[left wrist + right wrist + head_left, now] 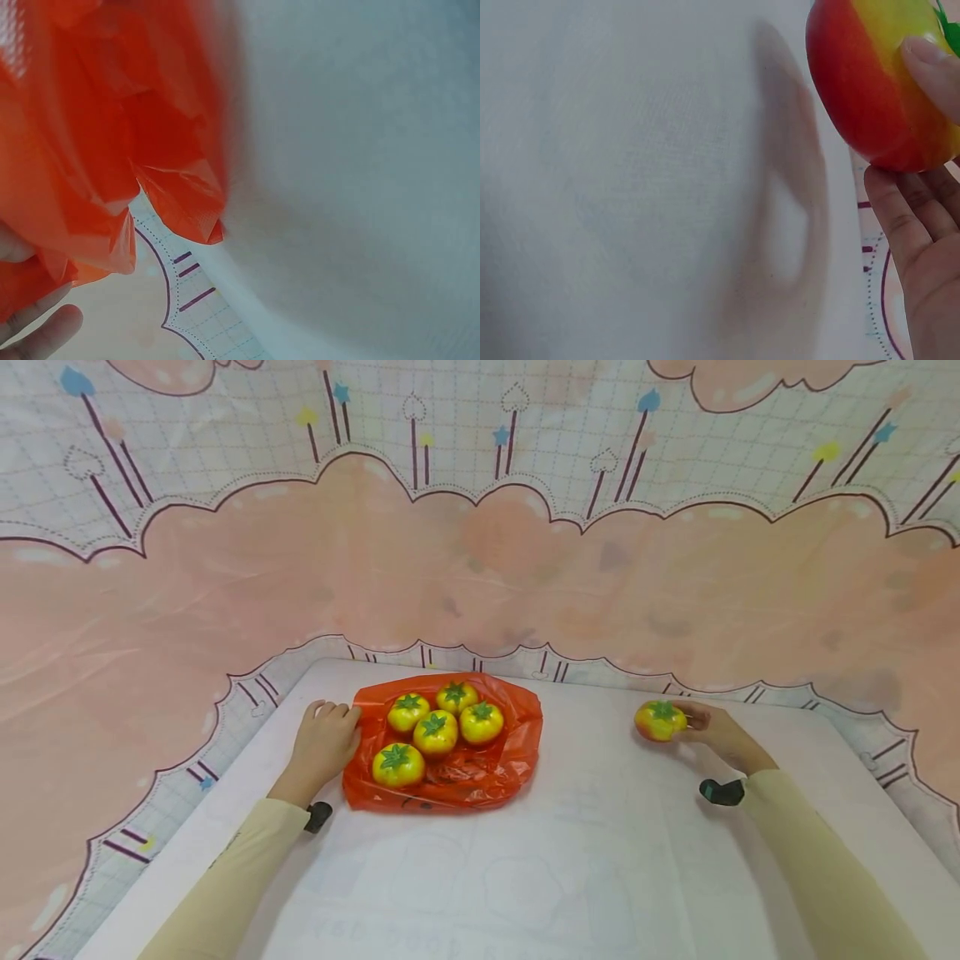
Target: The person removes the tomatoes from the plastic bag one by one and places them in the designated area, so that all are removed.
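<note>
A red plastic bag (517,727) lies spread on the white table, with several yellow tomatoes (435,732) with green leafy tops on it. At the bag's left edge, my left hand (322,747) grips the plastic; in the left wrist view the red film (82,150) passes between its fingers (49,334). Off to the right, my right hand (716,731) holds one red-and-yellow tomato (658,721). The right wrist view has the thumb on one side of this tomato (870,90) and the fingertips (881,184) on the other, raised over the table with a shadow below.
The white tabletop (570,843) stretches between and in front of the arms. A patterned pink-and-white cloth (525,577) hangs behind the table and along its sides. Dark pieces, one on the left wrist (318,817) and one on the right wrist (722,792), stick out inward.
</note>
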Demonstrator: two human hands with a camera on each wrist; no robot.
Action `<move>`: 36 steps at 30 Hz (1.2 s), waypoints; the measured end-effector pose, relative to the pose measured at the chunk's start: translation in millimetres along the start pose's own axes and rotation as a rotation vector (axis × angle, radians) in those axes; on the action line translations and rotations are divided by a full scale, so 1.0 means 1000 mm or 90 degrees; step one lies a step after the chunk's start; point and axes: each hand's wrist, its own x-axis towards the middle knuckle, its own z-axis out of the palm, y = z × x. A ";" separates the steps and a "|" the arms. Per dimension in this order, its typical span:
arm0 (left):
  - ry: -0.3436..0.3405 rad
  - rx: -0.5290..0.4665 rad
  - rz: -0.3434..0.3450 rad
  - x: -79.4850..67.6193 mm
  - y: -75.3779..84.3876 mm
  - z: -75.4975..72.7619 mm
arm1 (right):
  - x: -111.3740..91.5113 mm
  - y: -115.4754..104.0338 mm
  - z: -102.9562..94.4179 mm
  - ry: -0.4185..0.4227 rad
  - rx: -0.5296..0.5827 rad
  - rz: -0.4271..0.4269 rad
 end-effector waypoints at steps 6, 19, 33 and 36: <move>-0.005 -0.001 0.000 0.000 0.000 0.001 | -0.027 -0.060 0.017 0.007 -0.034 0.057; -0.006 -0.003 -0.004 -0.001 0.000 0.000 | -0.024 -0.039 0.012 0.011 -0.016 0.070; -0.018 -0.008 -0.012 -0.001 0.000 0.000 | -0.024 -0.032 0.007 0.000 0.002 0.087; -0.020 -0.005 -0.013 -0.001 -0.001 0.001 | -0.025 -0.032 0.007 -0.001 0.004 0.087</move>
